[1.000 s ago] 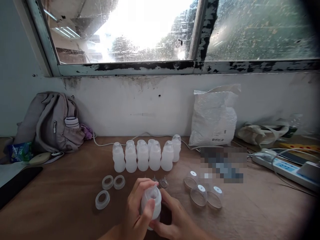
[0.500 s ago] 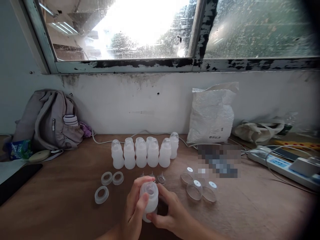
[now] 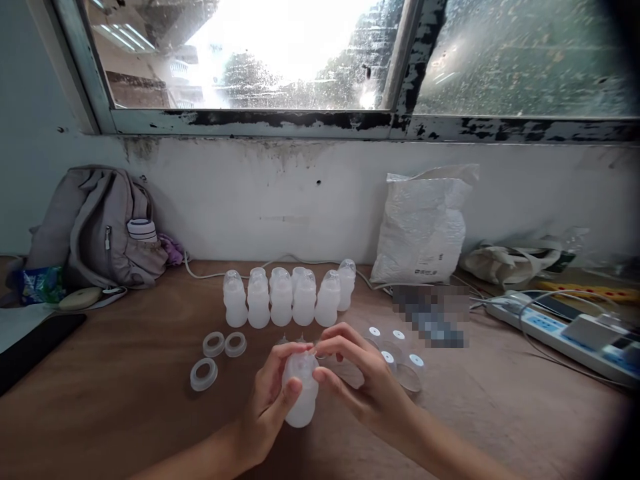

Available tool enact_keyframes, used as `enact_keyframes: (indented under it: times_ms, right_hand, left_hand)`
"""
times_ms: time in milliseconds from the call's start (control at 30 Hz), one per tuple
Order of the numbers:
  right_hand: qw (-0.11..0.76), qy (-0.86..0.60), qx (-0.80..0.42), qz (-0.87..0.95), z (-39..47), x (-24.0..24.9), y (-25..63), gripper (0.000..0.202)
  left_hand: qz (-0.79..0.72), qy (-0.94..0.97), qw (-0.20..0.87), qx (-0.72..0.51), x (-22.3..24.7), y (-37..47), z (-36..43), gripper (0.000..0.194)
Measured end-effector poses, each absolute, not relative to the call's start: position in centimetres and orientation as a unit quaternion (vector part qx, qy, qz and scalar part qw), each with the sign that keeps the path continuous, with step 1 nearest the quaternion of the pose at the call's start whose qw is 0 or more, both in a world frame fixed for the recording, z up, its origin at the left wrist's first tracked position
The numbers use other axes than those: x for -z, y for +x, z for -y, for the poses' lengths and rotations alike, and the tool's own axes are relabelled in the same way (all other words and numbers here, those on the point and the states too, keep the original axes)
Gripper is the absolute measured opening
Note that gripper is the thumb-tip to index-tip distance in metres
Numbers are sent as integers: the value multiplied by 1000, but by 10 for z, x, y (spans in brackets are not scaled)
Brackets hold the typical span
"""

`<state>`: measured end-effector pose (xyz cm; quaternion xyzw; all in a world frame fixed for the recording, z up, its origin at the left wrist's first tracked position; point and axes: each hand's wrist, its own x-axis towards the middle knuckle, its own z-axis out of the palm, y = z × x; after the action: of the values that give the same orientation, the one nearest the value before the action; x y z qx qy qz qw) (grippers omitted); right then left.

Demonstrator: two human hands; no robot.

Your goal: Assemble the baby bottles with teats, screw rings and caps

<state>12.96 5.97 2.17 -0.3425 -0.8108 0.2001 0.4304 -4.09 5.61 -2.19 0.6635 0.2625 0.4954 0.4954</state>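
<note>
Harsh daylight burns out the middle of the dirty glass window (image 3: pixel 280 60), leaving the pale painted wall (image 3: pixel 240 200) dull and the brown wooden tabletop (image 3: pixel 120 413) dim. Blackness swallows the right corners; coarse pixels mask one far-right patch.

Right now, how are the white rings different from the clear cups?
The white rings look cloudy; the clear cups are see-through. The rings have open middles; the cups have white circles on top. The rings lie low, but the cups stand taller. Both are round and on the table.
</note>
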Motion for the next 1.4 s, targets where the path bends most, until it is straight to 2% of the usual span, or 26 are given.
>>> enact_keyframes:
  times_ms: [167,267,333,533,633,767,933,1400]
  right_hand:
    - [420,-360,-204,808,-59,-21,129,10]
    - [403,-364,-217,811,-58,-25,130,12]
    - [400,-374,-224,807,-58,-29,131,13]
    - [419,-440,-331,722,-68,-33,138,20]
    - [428,-446,-405,674,-77,-33,143,25]
    - [420,-433,-472,643,-86,-31,149,23]
    - [400,-412,-524,630,-91,-31,154,22]
    - [328,-401,-517,682,-94,-42,169,25]
  left_hand:
    - [-244,689,506,-458,32,-42,-58,36]
    - [-284,706,492,-422,41,-39,-58,66]
    - [-330,702,484,-406,44,-37,-59,76]
    - [-356,628,578,-381,35,-34,-64,41]
    - [-333,597,637,-356,30,-36,-65,33]
    - [-307,565,688,-336,25,-39,-65,32]
    - [-301,559,700,-328,23,-38,-66,32]
    - [-301,537,731,-296,18,-43,-68,30]
